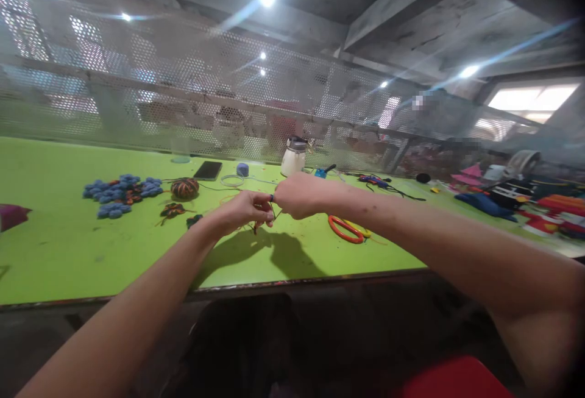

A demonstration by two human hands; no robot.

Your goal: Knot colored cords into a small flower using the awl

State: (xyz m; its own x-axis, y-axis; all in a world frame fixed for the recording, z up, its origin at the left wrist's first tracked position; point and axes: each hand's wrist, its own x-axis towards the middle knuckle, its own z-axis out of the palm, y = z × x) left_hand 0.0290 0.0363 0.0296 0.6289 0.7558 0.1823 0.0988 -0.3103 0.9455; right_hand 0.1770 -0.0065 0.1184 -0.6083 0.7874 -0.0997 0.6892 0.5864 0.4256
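1. Your left hand (242,211) and right hand (299,195) are up over the green table (59,245), knuckles almost meeting, both pinched shut on the same dark thin cord (273,208).
2. The cord sits right in the gap between your two hands, held above the tabletop. It's tiny from here, so I can't make out exactly what shape it's in.
3. Just past your right wrist, flat on the table, there's an orange ring (345,230) with something yellow beside it.
4. Off to your left: a pile of blue crocheted pieces (121,194), and near it a striped ball of yarn (185,188) in orange and dark colours.
5. Further back, near the mesh fence, a black phone (208,170) lies flat, and a white jar (293,157) stands upright.
6. Far right end of the table has a jumble of red, blue and pink stuff, too blurry to name.
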